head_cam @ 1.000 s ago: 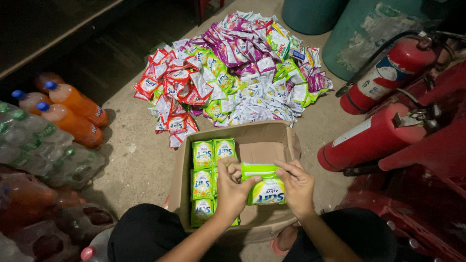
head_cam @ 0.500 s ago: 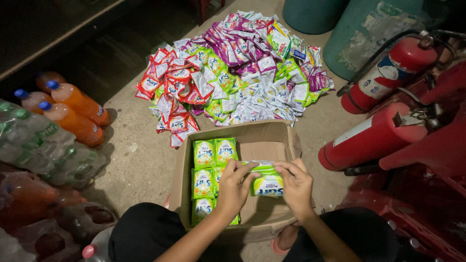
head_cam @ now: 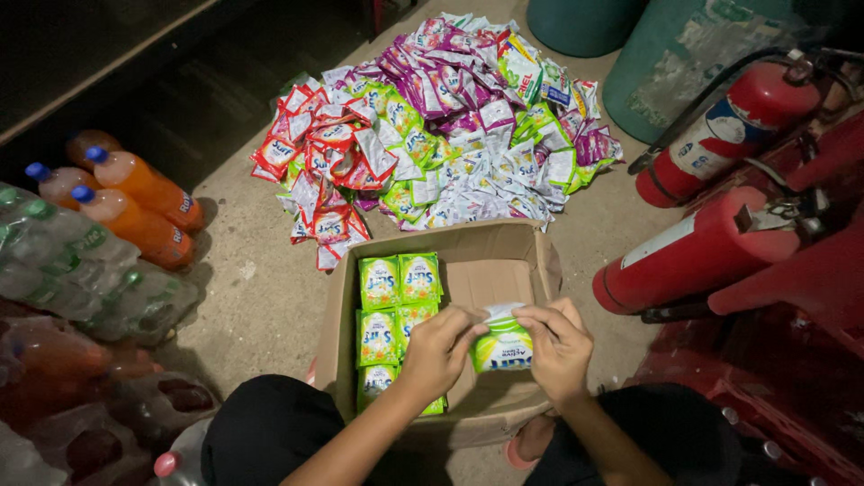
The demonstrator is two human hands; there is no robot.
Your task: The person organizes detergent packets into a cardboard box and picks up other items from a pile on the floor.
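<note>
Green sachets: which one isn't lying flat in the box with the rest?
The green sachet held up over the bare right half of the cardboard box, pinched between left hand and right hand; the others lie flat in rows at left.

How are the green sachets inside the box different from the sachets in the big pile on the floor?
The green sachets in the box lie flat in neat rows along its left side; the pile on the floor is loose and overlapping. The boxed ones are all green; the pile mixes red, purple, green and white. Both hands, left and right, hold one more green sachet over the box. All are small, flat packets.
</note>
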